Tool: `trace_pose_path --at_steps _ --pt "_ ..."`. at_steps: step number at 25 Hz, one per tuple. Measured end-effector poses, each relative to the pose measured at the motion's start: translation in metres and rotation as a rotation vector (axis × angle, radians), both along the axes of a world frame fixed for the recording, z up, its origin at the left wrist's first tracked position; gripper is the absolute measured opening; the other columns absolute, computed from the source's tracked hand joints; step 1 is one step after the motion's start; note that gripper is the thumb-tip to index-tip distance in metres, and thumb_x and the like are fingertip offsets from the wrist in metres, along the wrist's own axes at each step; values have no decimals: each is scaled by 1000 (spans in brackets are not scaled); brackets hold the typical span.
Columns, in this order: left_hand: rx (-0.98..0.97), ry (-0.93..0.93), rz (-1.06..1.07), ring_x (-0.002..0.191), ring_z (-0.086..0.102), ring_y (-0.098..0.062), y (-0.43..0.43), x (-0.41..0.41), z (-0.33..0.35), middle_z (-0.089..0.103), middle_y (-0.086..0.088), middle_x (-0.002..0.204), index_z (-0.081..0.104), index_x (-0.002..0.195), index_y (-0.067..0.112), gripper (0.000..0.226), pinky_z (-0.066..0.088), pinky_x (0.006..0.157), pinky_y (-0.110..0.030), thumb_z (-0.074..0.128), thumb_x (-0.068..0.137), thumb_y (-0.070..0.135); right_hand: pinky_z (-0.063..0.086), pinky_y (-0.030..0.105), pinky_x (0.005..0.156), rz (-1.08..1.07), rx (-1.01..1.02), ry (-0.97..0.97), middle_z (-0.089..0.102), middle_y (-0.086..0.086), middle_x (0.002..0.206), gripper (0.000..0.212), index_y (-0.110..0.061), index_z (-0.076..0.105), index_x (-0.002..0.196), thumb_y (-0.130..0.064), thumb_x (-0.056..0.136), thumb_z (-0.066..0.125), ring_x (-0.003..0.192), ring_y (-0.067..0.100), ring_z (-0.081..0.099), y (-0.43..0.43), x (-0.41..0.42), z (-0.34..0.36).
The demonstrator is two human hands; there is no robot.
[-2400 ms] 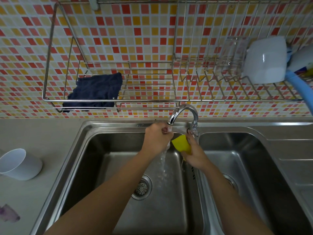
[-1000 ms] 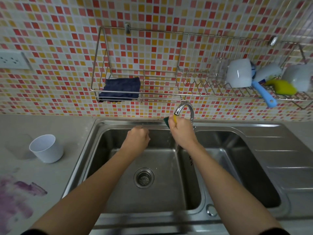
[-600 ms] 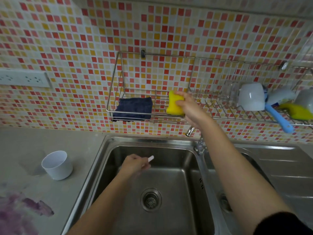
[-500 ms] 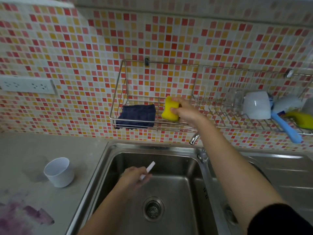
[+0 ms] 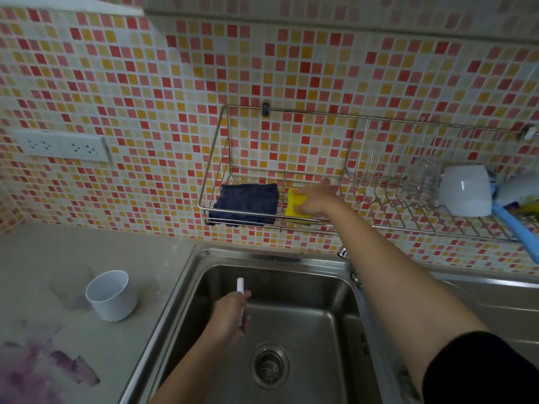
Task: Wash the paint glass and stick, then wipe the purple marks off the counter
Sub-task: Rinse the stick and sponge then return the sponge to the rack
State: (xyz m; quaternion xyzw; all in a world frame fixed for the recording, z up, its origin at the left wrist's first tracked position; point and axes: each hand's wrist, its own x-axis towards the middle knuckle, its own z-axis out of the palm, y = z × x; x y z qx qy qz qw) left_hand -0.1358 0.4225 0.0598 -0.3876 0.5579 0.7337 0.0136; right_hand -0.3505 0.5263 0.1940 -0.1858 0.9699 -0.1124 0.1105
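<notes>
My left hand (image 5: 232,314) hovers over the left sink basin (image 5: 320,290), shut on a white stick (image 5: 240,290) that points up and away. My right hand (image 5: 316,198) reaches up into the wire wall rack (image 5: 213,158) and rests on a yellow sponge (image 5: 293,203) lying on the rack floor, fingers still around it. A dark blue cloth (image 5: 246,203) lies just left of the sponge. A white cup (image 5: 109,295) stands upright on the grey counter left of the sink. Purple paint marks (image 5: 43,365) smear the counter at the lower left.
The faucet (image 5: 344,252) is mostly hidden behind my right forearm. A drain strainer (image 5: 269,365) sits in the basin floor. On the rack's right end lie a clear glass (image 5: 424,182), a white mug (image 5: 465,193) and a blue-handled utensil (image 5: 516,228). A wall socket (image 5: 61,145) is at the left.
The water stopped and my right hand carried the sponge from the faucet up into the rack, lowering it onto the rack floor. My left hand turned the stick upright over the basin.
</notes>
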Motion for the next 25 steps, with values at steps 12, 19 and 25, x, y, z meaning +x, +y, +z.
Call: trace_pose_path --at_steps 12,19,25 --pt "-819 187 -202 66 58 2 6 27 -22 60 9 75 52 96 15 4 40 52 -9 55 93 16 7 43 114 191 -113 729 31 13 151 56 -8 29 144 -40 98 23 142 27 24 35 82 -65" --pt "-989 -34 -594 79 64 -16 -3 23 -58 68 -5 90 65 92 11 17 54 70 -27 63 86 27 0 38 114 197 -156 708 23 14 154 57 -6 23 145 -37 98 27 144 28 16 35 80 -65" --pt "-1061 -17 -653 78 63 -21 -17 38 -72 67 -4 80 65 90 6 17 53 68 -28 58 89 22 3 38 117 228 -326 718 19 8 155 61 -8 23 145 -19 91 49 144 21 12 33 110 -102"
